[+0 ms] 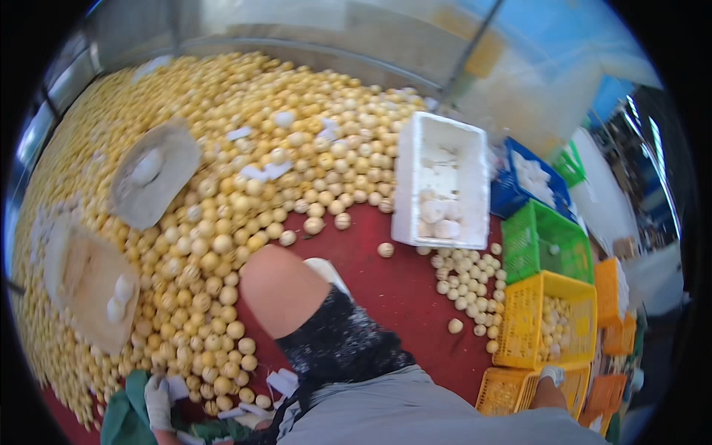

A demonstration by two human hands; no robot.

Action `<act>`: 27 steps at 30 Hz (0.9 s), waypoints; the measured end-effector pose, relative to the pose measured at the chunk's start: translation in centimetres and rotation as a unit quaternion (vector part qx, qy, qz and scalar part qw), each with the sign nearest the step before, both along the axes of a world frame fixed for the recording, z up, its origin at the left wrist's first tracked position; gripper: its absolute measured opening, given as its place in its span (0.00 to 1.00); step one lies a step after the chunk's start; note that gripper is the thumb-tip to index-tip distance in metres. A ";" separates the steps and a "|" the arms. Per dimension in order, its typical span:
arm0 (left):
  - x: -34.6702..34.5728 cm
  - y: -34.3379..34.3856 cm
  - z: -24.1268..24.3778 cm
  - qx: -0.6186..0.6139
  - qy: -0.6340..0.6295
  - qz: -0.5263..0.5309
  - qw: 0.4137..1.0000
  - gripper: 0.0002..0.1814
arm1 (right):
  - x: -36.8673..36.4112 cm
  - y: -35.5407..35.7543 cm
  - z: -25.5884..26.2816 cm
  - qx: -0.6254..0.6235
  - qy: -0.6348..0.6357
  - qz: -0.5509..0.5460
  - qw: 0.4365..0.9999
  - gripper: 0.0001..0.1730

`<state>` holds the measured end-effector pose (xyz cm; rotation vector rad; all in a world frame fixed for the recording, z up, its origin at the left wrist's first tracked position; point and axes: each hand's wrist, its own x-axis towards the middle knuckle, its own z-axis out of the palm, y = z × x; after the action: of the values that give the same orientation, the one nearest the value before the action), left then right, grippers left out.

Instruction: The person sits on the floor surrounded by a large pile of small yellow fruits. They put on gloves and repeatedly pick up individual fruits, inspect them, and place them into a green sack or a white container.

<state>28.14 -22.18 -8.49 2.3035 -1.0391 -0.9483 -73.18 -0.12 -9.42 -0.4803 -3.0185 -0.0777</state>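
Observation:
My left hand (158, 403), in a white glove, is at the lower left beside a bunched green cloth (125, 411). Its fingers are bent at the cloth's edge, near a white piece of foam or card (177, 387); its grip is hidden. At the lower right my right hand (552, 375), partly white-gloved, is over the rim of a lower yellow crate (505, 389); its fingers are too small and blurred to read. Before me spreads a large heap of round pale-yellow balls (222, 222), some with dark marks. My bent knee (283, 289) is beside the heap.
Two scoop-shaped trays (181, 161) (83, 311) lie on the heap with white objects inside. A white foam box (405, 183) stands on the red floor covering (389, 289). Rightward are blue (503, 192), green (517, 242) and yellow crates (517, 317). Smaller balls (473, 283) lie beside them.

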 end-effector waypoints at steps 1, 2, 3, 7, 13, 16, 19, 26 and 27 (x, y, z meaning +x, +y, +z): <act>-3.2 -2.9 2.6 0.002 0.001 -0.002 1.000 0.17 | -2.8 0.1 0.1 -0.021 0.028 0.042 0.998 0.22; 0.6 -1.9 -0.1 -0.097 -0.043 -0.049 0.993 0.19 | -5.2 -4.1 -1.4 -0.053 0.038 0.122 0.990 0.21; 0.9 -2.2 -0.7 -0.085 -0.019 0.003 0.996 0.21 | -7.1 -8.7 -0.9 -0.093 0.067 0.206 0.972 0.21; 0.3 -1.9 5.3 -0.131 -0.091 0.002 0.987 0.18 | 0.6 -36.7 2.4 -0.344 0.029 0.609 0.713 0.21; 1.2 1.9 6.8 -0.176 -0.054 0.104 0.977 0.18 | 54.9 -55.8 14.1 -0.336 -0.329 0.817 0.334 0.19; 1.9 4.1 8.9 -0.146 -0.099 0.156 0.972 0.19 | 74.4 -51.3 7.7 -0.143 -0.428 0.864 0.223 0.17; 2.7 4.0 9.1 -0.128 -0.170 0.152 0.965 0.21 | 82.9 -45.3 -5.4 0.006 -0.377 0.923 0.078 0.23; 4.2 4.1 8.2 -0.093 -0.205 0.111 0.968 0.21 | 88.9 -32.8 -21.9 0.070 -0.266 0.960 0.055 0.37; 4.6 4.5 7.9 -0.086 -0.200 0.117 0.969 0.20 | 89.7 -32.5 -21.0 0.092 -0.313 0.942 0.076 0.35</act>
<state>32.70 -17.67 -0.58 2.4529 -0.9248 -0.2938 16.56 -32.57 -30.41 -2.5075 0.6297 0.2771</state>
